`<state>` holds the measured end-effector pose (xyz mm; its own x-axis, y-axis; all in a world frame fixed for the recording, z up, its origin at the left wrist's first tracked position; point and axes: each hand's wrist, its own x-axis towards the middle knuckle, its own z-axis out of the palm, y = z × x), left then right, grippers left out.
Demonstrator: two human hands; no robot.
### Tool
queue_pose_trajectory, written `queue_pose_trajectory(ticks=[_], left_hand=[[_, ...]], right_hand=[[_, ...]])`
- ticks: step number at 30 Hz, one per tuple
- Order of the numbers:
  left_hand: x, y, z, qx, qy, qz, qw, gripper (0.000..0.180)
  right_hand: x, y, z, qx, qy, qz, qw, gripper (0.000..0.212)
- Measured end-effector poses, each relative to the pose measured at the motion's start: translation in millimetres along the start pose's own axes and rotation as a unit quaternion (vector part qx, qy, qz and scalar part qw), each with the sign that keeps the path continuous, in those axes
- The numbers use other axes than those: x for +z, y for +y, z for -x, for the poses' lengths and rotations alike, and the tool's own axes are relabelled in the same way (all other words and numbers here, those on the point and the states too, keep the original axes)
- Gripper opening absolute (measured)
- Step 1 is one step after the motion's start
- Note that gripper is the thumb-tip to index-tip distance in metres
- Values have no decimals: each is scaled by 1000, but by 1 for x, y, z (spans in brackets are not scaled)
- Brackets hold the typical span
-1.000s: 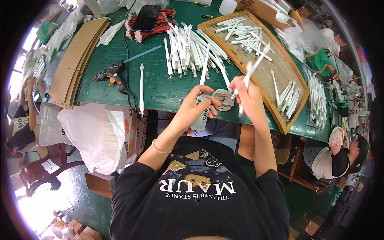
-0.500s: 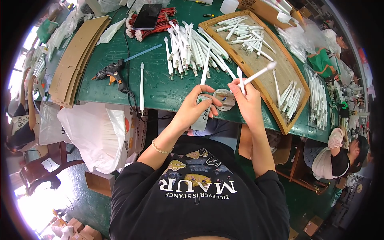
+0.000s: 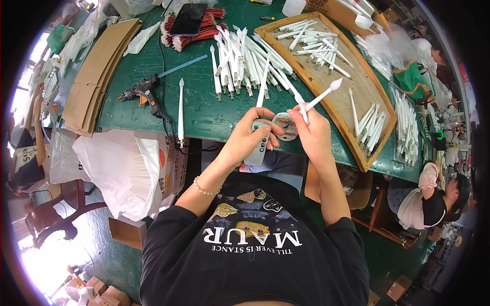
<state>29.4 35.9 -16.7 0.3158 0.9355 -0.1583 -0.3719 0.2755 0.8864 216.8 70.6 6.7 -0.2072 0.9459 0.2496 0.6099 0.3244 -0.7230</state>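
Note:
At the table's near edge, my left hand is closed around a grey remote control with dark buttons and one green button. A slim white candle stick rises from behind its fingers; whether they grip it I cannot tell. My right hand pinches two white flame-tipped candle sticks: one slants up to the right, the other stands steeper. Between the hands sits a small round white dish with something blue inside. Ahead lies a pile of similar candle sticks.
A wood-framed tray with more candle sticks stands at the right. To the left are a single candle stick, a glue gun and cardboard sheets. A phone rests on red wire bundles. A person sits far right.
The two candle sticks in my right hand have turned: the slanted one points more steeply upward, and the other's tip has tilted left. My left hand and the remote control have hardly moved.

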Motion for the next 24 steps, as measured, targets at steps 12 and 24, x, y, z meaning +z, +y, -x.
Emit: queue_pose_trajectory(ticks=[12, 24], left_hand=[[1, -1, 1, 7, 7, 4, 1000, 31], [-1, -2, 0, 4, -2, 3, 1000, 30]], right_hand=[[2, -2, -1, -8, 4, 7, 1000, 26], [-5, 2, -15, -13, -29, 139, 990, 32]])
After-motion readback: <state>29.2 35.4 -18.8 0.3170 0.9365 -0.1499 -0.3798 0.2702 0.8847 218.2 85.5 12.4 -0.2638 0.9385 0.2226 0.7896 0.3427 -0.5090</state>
